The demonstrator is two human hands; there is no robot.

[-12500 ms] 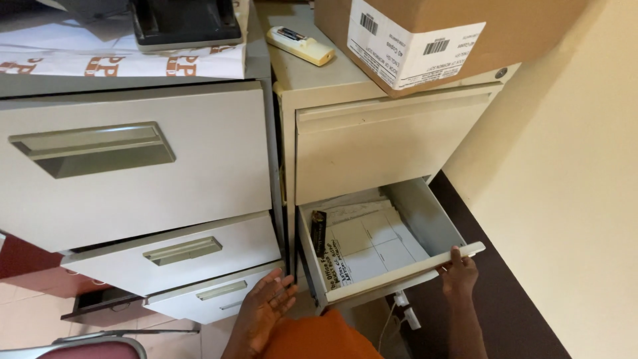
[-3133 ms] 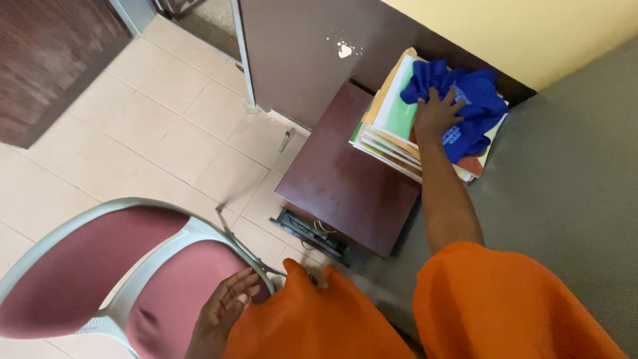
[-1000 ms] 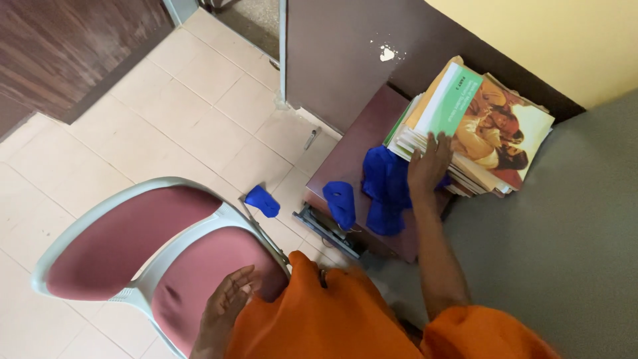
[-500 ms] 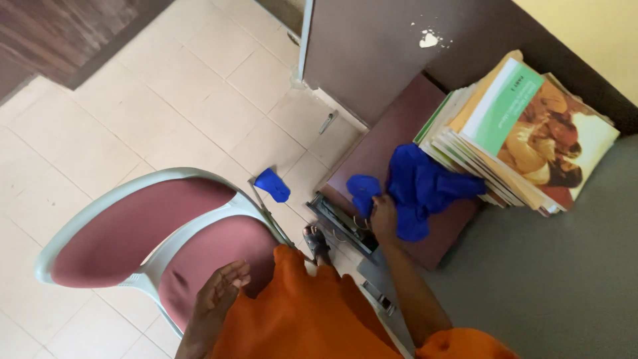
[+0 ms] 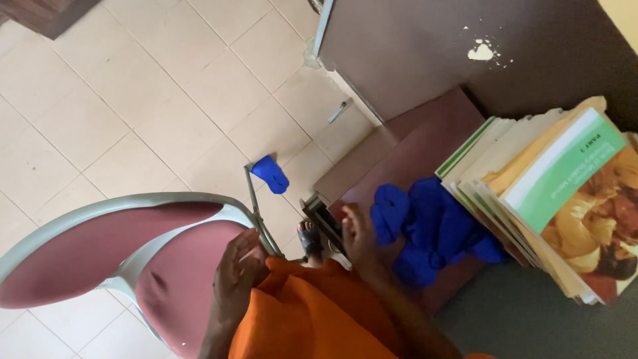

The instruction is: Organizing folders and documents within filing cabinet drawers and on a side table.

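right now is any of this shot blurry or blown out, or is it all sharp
Head view: the right hand is motion-smeared, and the blue cloth beside it looks soft; the stack of books and floor tiles read fairly sharp; lighting is even, with no glare.

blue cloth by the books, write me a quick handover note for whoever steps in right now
Left hand: open, resting flat on the red seat of the chair.
Right hand: empty, at the near edge of the low brown cabinet, just beside the blue cloth; whether it touches the cloth is hard to tell.
Blue cloth: lies crumpled on the cabinet top, against the stack of books.
A smaller blue piece lies on the tiled floor near the chair.
Done: the cloth is off the books.
Left: the cloth is not in hand; the floor piece is not picked up.
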